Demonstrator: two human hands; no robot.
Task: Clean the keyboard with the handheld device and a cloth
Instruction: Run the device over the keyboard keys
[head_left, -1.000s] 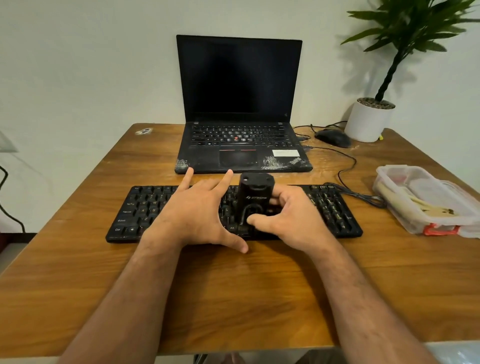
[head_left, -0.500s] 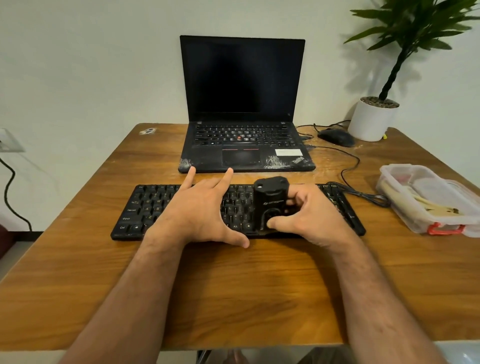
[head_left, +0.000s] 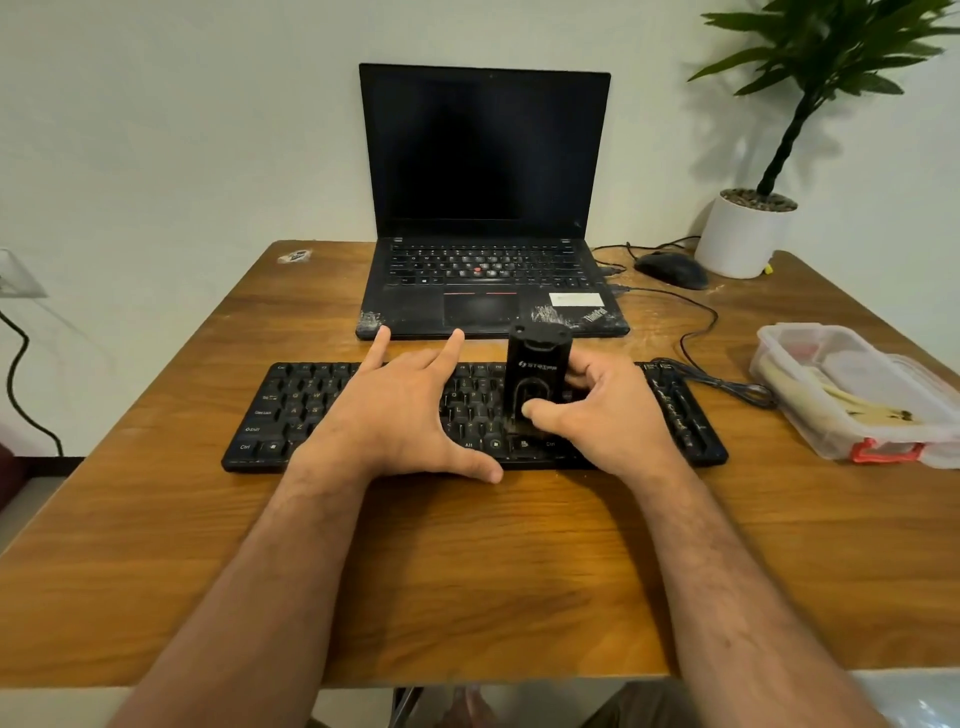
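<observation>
a: black plastic on black plastic — the handheld device (head_left: 537, 384) stands upright on the keyboard (head_left: 680, 415), right of the middle, its lower end down among the keys.

b: who has hold of it?

a: the right hand (head_left: 608, 415). its fingers are curled round the far side of the body and the thumb presses the front face, low down. i'd judge that grip keeps the thing vertical so its mouth sits flat on the keys.

b: and the other hand?

a: the left hand (head_left: 395, 415) lies spread over the middle keys, fingers straight and fanned, 2 of them reaching past the far edge, thumb at the near edge. it grips nothing. it looks like a brace, so the keyboard can't slide on the wooden table (head_left: 467, 571) as the device is pushed.

b: any cloth?

a: none i can pick out. so the wiping is, i think, not yet begun — this is the device pass, with the right end of the keys still to cover.

b: anything in the way?

a: the keyboard's cable (head_left: 727, 387) trails off its right end toward a plastic container (head_left: 852, 395), near but apart. a laptop (head_left: 488, 208) sits just behind.
</observation>
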